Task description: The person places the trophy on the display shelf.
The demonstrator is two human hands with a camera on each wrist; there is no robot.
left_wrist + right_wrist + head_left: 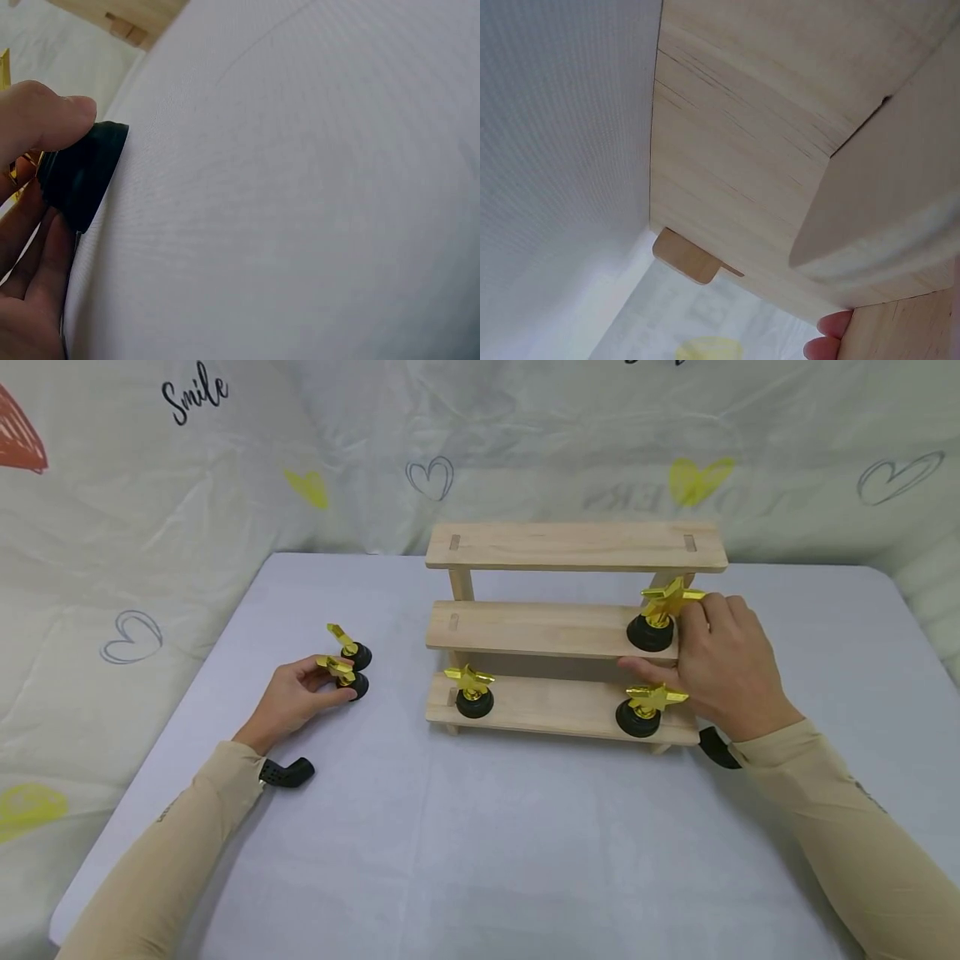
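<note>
Pale cloth printed with hearts (525, 452) hangs behind a white-covered table (487, 843). On it, the left hand (296, 700) pinches a gold star trophy with a round black base (347, 678), just beside a matching trophy (356, 653). Well to the right stands a three-tier rack of light wood (577, 545); the right hand (723, 656) grips its right end, next to the middle-tier trophy (658, 620). Two bottom-tier trophies (472, 695) (643, 713) stand upright, well apart.
</note>
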